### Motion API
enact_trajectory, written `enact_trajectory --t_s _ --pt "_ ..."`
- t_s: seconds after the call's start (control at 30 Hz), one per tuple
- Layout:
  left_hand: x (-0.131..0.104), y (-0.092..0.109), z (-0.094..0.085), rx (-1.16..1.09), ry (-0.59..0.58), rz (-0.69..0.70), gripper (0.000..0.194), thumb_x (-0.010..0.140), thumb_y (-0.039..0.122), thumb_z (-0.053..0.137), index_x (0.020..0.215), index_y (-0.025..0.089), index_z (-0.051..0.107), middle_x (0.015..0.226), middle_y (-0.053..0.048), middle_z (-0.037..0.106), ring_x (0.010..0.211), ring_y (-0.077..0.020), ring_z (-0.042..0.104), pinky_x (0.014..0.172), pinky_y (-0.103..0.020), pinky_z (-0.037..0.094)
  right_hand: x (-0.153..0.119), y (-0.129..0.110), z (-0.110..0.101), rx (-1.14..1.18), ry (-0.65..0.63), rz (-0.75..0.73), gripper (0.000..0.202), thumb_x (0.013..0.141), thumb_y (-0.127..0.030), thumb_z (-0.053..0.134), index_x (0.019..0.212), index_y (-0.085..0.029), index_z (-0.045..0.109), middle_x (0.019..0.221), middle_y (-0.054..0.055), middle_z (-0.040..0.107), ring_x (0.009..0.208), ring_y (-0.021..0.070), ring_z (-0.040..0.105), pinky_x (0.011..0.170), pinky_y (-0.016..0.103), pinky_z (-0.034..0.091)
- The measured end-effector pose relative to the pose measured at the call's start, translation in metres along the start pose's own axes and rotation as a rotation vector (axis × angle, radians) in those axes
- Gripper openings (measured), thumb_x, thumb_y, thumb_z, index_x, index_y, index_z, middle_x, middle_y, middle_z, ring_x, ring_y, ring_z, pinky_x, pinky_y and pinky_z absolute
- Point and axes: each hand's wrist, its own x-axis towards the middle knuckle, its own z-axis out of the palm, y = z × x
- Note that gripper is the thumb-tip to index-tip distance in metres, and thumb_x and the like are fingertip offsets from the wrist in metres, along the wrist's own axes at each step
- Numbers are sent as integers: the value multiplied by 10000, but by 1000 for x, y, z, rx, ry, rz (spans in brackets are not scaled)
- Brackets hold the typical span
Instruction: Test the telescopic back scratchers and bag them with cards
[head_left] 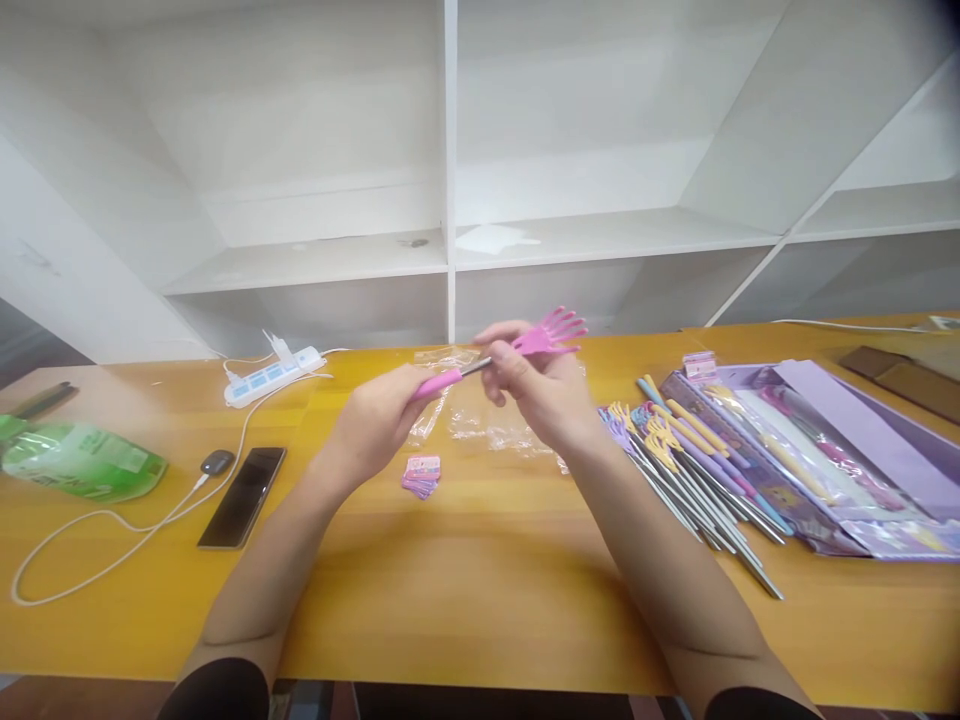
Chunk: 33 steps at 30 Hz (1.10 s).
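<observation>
While the left hand (379, 415) is wrapped around the pink handle of a back scratcher (547, 336), the right hand (551, 390) grasps it near the pink, hand-shaped head, thumb by the metal shaft. The scratcher is held above the wooden table (480, 580), its head pointing to the right of the grip. Below and behind the two hands lie clear plastic wrappers (491, 428); nearer the person than the grip sits a small stack of printed cards (421, 477). Right of the grip, loose scratchers (705, 485) are heaped against an open purple box (847, 415) containing wrapped ones. Left of the grip are a dark phone (242, 498), a white power strip (274, 378) and, farthest out, a green bottle (82, 460) on its side.
</observation>
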Motion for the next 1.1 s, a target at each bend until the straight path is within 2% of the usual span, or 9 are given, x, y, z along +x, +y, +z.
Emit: enact_trajectory --t_s 0.1,0.23,0.33,0.43,0.53,0.67,0.8,0.97,1.1 --pt "1 -8 -8 73 46 55 206 1109 347 611 1229 219 720 852 13 658 714 -121 587 662 -241 442 3 -1 -13 2 127 -25 253 960 -471 805 1025 -239 725 714 -38 639 587 103 590 568 271 511" --pt "3 -12 -20 210 40 124 200 1102 366 614 1124 193 714 843 -16 631 761 -164 565 696 -295 444 2 -9 -24 -233 32 -125 95 922 -346 859 976 -281 815 895 7 747 748 148 689 685 321 566" --pt "3 -10 -25 307 35 163 141 1098 304 622 1124 196 709 885 -38 687 798 -188 583 710 -324 449 0 -12 -26 -587 2 -411 57 957 -263 818 994 -305 819 979 12 791 873 174 718 745 343 566" --pt "3 -7 -23 343 87 219 137 1078 240 653 1199 192 695 948 -55 736 824 -195 627 715 -334 469 -1 -12 -27 -917 -20 -715 149 994 -162 749 1050 -297 780 984 2 816 882 170 716 783 350 550" --pt "2 -5 -18 348 161 272 220 1052 151 666 1267 192 675 1003 -66 761 855 -196 660 718 -331 490 -2 -8 -25 -1141 -19 -860 210 989 -101 725 1097 -281 719 1009 -4 821 921 178 705 836 358 526" --pt "0 -7 -11 381 218 264 270 1032 70 643 1265 202 678 1006 -65 760 852 -189 640 706 -320 498 -3 -6 -21 -1336 24 -896 208 998 -92 695 1085 -277 662 948 -21 795 929 178 673 850 348 482" --pt "-2 -15 -16 379 210 235 254 1055 70 593 1245 209 688 983 -60 740 859 -181 621 714 -311 513 0 -9 -25 -1419 90 -927 158 1018 -132 688 1006 -280 635 886 -42 770 876 162 636 806 343 430" --pt "-1 -28 -33 454 329 196 267 1055 74 587 1172 246 755 927 -34 735 812 -170 623 696 -304 501 5 -17 -52 -1470 232 -834 201 1029 -196 692 857 -275 627 791 -35 725 836 168 610 811 364 411" --pt "-2 -38 -42 474 337 191 265 1046 91 613 1157 260 784 923 -30 755 802 -177 646 686 -314 504 7 -21 -74 -1489 271 -819 218 1021 -211 705 825 -275 634 777 -30 710 821 172 592 820 374 421"
